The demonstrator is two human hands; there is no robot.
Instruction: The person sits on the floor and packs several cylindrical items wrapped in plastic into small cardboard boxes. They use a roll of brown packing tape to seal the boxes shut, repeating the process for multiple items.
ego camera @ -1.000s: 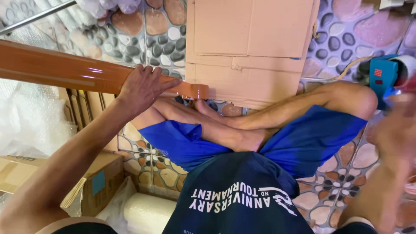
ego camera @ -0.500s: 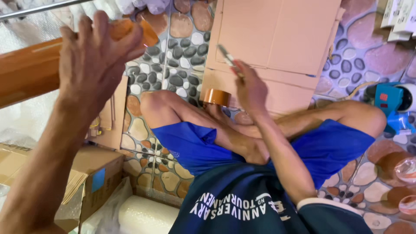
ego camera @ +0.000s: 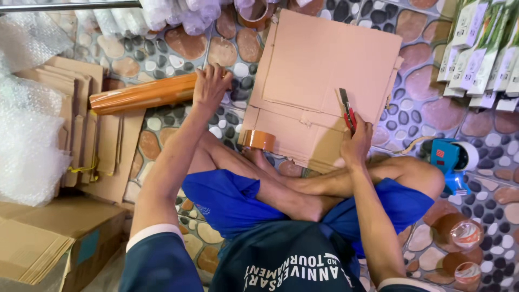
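I see my left arm stretched far forward, nearly straight, its left hand (ego camera: 211,86) curled down over the right end of a long orange-brown roll (ego camera: 143,93) that lies across the pebble-patterned floor (ego camera: 227,51); the fingers wrap the roll's end, so the hand is closed around it. My right arm runs up from the near right, bent slightly at the wrist, and the right hand (ego camera: 357,141) is closed in a pinch on a red-and-black utility knife (ego camera: 347,111), whose tip points away from me over the flattened cardboard sheet (ego camera: 319,65). That sheet lies on the floor just beyond my crossed legs, and a roll of brown tape (ego camera: 258,140) rests at its near left corner. To the far left I see bubble wrap (ego camera: 27,146) and a stack of flat cardboard pieces (ego camera: 102,140). On the right, a blue tape dispenser (ego camera: 451,159) sits beside my knee, with more tape rolls (ego camera: 459,232) nearer.
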